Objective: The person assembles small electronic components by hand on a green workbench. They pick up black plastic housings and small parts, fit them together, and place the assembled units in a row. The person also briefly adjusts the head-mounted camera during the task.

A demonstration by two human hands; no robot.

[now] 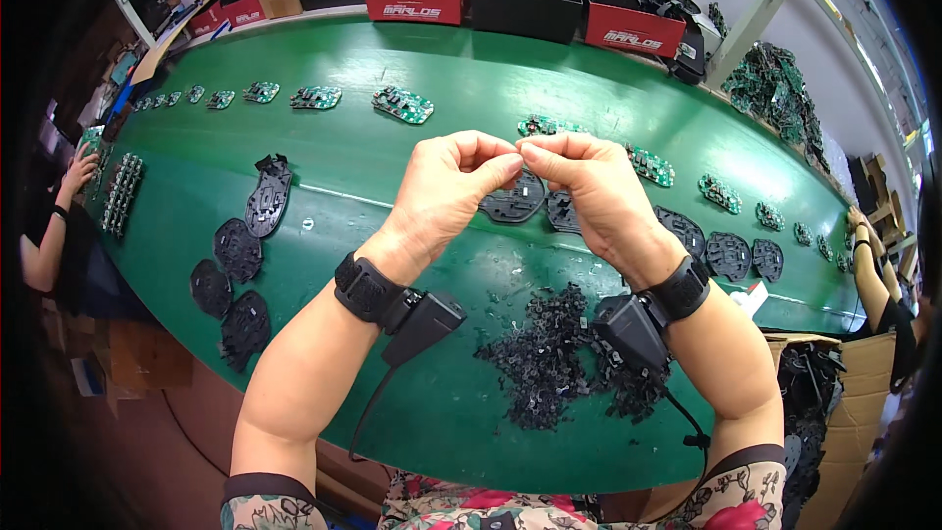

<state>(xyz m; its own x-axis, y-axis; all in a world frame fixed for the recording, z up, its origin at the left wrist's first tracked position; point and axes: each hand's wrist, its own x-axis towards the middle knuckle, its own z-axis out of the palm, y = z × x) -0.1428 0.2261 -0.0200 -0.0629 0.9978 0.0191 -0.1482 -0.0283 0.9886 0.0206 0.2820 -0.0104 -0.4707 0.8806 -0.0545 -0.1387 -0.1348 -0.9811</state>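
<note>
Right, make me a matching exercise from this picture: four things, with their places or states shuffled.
Things:
1. Left hand and right hand
2. Heap of small black parts
3. Row of circuit boards
4. Cardboard box

Places or states:
A. Open at the lower right, with black parts inside
B. Raised, fingertips close together
C. Spread across the far part of the table, beyond the forearms
D. On the table, between the forearms

Pairs: 1-B, 2-D, 3-C, 4-A

White lettering (pixel 424 11) runs across the fronts of two red boxes (pixel 378 0).
</note>
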